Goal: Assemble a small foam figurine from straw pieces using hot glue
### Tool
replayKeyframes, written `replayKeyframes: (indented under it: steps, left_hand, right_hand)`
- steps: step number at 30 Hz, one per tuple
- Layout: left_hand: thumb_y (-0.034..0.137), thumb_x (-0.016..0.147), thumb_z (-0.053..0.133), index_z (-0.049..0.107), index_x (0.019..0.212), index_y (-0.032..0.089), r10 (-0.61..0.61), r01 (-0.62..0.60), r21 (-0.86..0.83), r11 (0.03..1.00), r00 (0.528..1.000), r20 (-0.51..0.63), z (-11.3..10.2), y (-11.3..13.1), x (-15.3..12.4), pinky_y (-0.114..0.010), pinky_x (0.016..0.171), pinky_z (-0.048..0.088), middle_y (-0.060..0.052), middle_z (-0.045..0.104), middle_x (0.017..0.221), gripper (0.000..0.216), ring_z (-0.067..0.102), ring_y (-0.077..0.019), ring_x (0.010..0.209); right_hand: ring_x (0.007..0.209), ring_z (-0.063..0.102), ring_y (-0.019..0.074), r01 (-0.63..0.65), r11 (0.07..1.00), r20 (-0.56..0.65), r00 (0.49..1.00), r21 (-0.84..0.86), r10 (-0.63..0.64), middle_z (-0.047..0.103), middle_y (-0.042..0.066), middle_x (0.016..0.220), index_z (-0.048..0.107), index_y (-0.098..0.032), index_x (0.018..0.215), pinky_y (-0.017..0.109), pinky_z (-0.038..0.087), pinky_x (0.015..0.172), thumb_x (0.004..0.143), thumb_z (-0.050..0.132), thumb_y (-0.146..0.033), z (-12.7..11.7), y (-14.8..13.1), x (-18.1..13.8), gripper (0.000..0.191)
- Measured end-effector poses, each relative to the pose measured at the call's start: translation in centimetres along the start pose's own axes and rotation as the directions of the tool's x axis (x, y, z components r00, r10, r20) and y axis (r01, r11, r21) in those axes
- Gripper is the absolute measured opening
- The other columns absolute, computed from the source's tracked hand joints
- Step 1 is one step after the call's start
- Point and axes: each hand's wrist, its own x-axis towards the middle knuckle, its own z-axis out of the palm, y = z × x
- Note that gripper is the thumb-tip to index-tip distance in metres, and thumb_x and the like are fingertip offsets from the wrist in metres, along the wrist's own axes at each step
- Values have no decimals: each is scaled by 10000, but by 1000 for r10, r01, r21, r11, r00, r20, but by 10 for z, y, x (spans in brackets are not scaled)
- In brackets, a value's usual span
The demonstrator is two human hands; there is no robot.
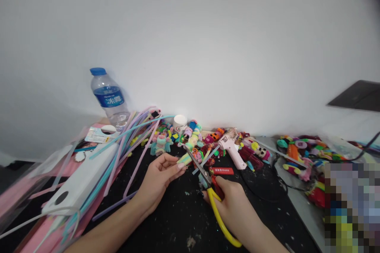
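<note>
My left hand (162,176) pinches a short yellow-and-green fuzzy piece (184,159), like bundled pipe cleaner, between thumb and fingers. In my right hand (233,199) is a pair of scissors (219,217) with yellow handles. Their metal blades point up and left and reach beside the fuzzy piece; whether they touch it I cannot tell. Just beyond the hands lie small colourful fuzzy figures, among them a teal and pink one (161,144). A pale pink glue gun (234,153) lies behind my right hand, near a small red packet (223,170).
Long pastel pipe cleaners (118,148) spread over the left side, beside a white slab-like object (80,178) with a cable. A water bottle (109,97) and white cup (179,121) stand by the wall. More colourful pieces (297,152) pile up right, past a black cable (274,199).
</note>
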Motion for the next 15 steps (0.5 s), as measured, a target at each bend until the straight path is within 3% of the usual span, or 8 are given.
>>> replayKeyframes:
  steps: [7,15]
  left_hand:
    - [164,637,784,612,757,144,-1,2,-46,999,1000,15,0,0,0,-232,734,539,-5,683,749,211,661,-118,716]
    - [151,666,766,604,762,147,2,-2,-56,998,1000,12,0,1,0,-221,742,541,8,669,758,189,658,-110,734]
  right_hand:
    - [540,438,141,-32,999,-34,999,20,33,506,-12,616,378,-224,685,229,279,502,795,501,-388,-6,1,2,232]
    - [617,536,179,-57,994,-44,998,-94,53,585,27,771,416,-214,820,242,326,544,714,590,-357,-6,-5,-1,248]
